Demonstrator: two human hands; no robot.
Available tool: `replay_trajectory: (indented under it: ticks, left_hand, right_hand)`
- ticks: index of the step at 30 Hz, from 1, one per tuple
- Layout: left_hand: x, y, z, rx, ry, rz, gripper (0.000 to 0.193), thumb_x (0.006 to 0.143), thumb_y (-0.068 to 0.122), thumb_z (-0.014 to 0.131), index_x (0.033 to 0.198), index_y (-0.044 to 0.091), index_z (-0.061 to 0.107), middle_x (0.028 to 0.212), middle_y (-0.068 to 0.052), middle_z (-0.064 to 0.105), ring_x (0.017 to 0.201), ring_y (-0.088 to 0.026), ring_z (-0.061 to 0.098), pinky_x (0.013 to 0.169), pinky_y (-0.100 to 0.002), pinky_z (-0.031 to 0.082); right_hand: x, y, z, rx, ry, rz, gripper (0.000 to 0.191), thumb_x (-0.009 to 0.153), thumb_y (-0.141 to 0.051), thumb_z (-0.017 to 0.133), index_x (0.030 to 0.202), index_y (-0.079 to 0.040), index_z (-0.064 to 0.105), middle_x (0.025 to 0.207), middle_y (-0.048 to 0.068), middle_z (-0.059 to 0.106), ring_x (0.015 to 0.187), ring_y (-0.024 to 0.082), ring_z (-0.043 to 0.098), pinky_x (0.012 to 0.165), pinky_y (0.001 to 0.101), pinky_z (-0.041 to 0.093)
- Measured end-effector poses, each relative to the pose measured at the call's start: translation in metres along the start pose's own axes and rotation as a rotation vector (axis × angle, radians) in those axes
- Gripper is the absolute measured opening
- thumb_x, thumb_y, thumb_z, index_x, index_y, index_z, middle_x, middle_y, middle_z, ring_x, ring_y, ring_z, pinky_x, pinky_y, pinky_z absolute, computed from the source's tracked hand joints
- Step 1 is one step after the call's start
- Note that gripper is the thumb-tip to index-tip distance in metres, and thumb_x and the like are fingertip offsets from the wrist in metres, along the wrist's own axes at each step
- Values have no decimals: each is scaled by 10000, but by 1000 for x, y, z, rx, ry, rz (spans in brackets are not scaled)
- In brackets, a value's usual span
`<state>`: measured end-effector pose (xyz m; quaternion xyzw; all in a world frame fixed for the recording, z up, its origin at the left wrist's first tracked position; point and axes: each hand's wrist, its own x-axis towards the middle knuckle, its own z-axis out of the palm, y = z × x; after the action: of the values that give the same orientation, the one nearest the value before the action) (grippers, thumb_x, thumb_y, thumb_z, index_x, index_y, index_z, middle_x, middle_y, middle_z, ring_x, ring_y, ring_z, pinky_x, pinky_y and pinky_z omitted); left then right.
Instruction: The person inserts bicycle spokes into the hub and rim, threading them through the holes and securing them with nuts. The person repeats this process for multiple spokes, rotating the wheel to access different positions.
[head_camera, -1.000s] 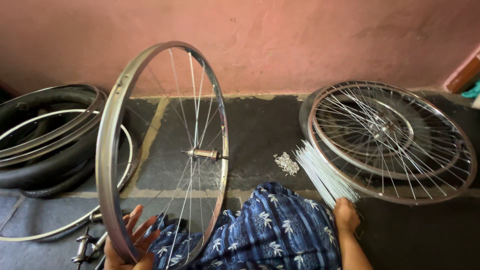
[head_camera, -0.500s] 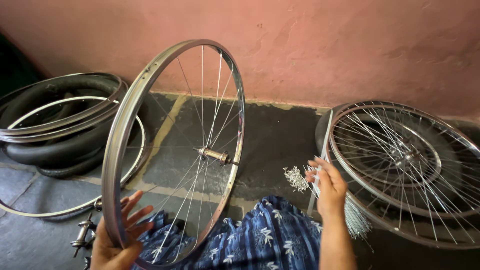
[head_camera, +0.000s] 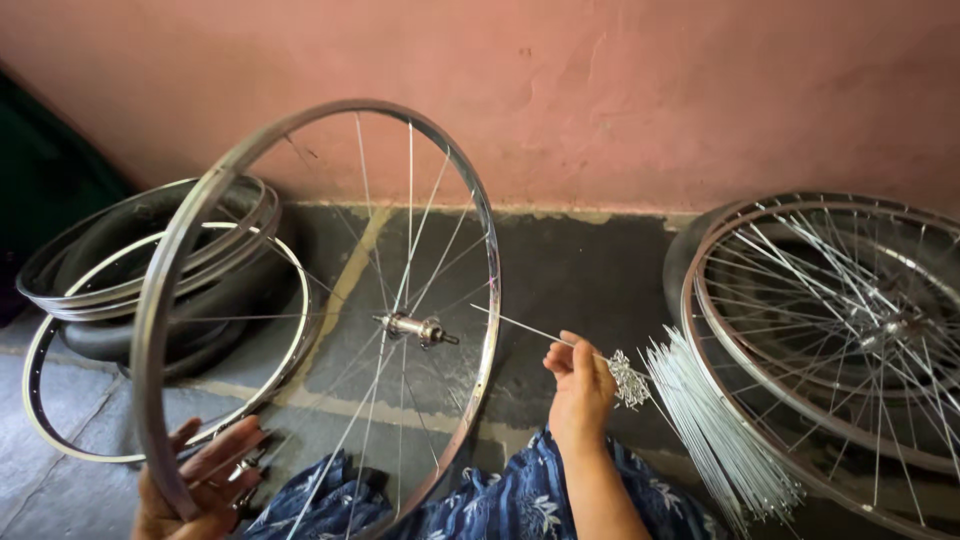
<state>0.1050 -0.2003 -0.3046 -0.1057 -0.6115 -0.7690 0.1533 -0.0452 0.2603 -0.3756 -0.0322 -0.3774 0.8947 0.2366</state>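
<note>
The right hand (head_camera: 580, 392), which half a second before had hovered empty over the bundle of loose spokes (head_camera: 715, 425), had closed finger and thumb on a single spoke (head_camera: 520, 326) and carried it toward the hub (head_camera: 412, 327), so lacing looked to be continuing; the left hand (head_camera: 205, 485) had kept its fingers curled round the lower edge of the upright rim (head_camera: 170, 300). No packages, labels or signs showed; beyond the pinched spoke lay a pile of nipples (head_camera: 630, 380) and finished wheels (head_camera: 850, 330), and past the left grip stacked tyres and rims (head_camera: 130, 270).
</note>
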Motion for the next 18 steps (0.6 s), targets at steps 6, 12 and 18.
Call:
replay_trajectory:
  ticks: [6, 12, 18]
  left_hand:
    - [9, 8, -10, 66, -28, -49, 1056, 692, -102, 588, 1643, 113, 184, 1486, -355, 479, 1394, -409, 490, 1016, -505, 506]
    - [15, 15, 5, 26, -11, -29, 1041, 718, -136, 556, 1656, 119, 182, 1496, -388, 455, 1399, -421, 471, 1041, -512, 485]
    - [20, 12, 0, -2, -129, 21, 1026, 739, -136, 538, 1663, 118, 173, 1497, -394, 462, 1402, -418, 479, 1043, -499, 494]
  right_hand:
    - [7, 19, 5, 66, -61, 104, 332, 1064, -231, 540, 1149, 64, 665, 969, 150, 733, 860, 202, 700, 815, 348, 590]
    - [-2, 26, 10, 153, -99, 195, 353, 1057, -251, 535, 1162, 65, 655, 988, 164, 734, 871, 213, 702, 830, 359, 588]
    - [-1, 29, 12, 184, -123, 212, 352, 1050, -246, 541, 1157, 69, 654, 987, 167, 733, 886, 223, 707, 840, 365, 589]
